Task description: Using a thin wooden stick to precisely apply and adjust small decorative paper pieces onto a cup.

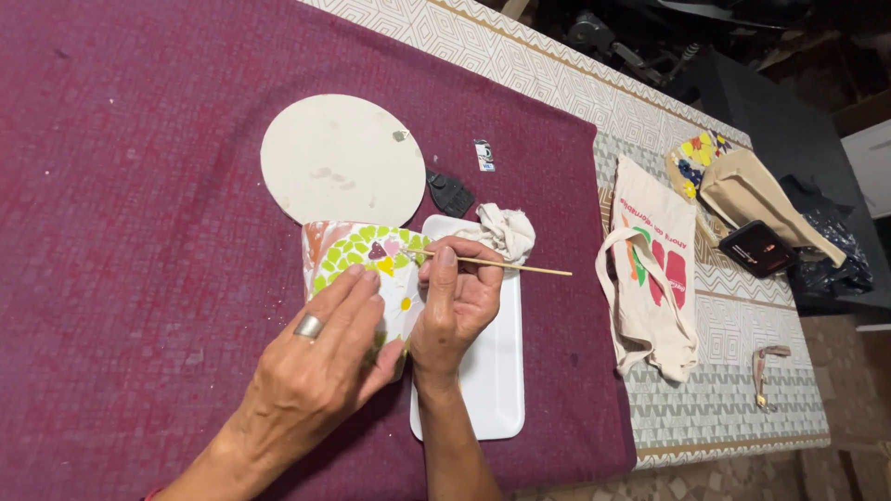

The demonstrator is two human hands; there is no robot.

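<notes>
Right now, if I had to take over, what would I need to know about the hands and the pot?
Left hand: wraps the mosaic pot, steadying it on its side on the maroon cloth.
Right hand: fingers pinch a thin wooden stick, tip at the pot's tiles.
Nearby: white tray under the right hand, crumpled rag on it, round white disc behind the pot.
Done: green, yellow and heart tiles cover the pot's visible side.
Left: the pot's pinkish edge appears untiled.

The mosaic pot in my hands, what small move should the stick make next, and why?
Probably a small nudge with the wooden stick in the right hand: its tip already rests on the mosaic pot among the green pieces beside the dark heart. The left hand braces the pot on the maroon cloth, so only light pressure seems needed.
</notes>
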